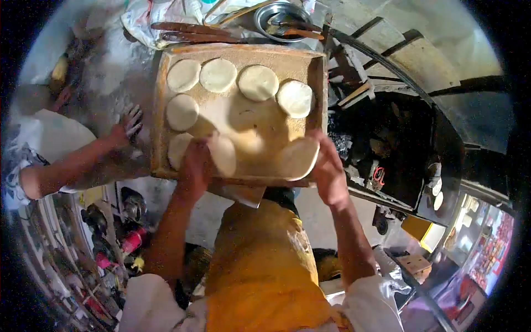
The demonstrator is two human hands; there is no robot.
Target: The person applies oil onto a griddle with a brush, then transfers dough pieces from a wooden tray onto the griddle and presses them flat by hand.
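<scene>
A wooden tray dusted with flour holds several flat dough rounds along its back and left sides. My left hand, at the tray's front left, has its fingers closed at the edge of a dough round. Another round lies partly hidden behind that hand. At the front right, my right hand is closed on the right edge of a dough disc, which is tilted over the tray. Motion blurs the fingertips.
Another person's hand rests on the floury surface at left. A metal bowl with brushes and dark wooden rods lie behind the tray. A dark oven opening with coals is at right.
</scene>
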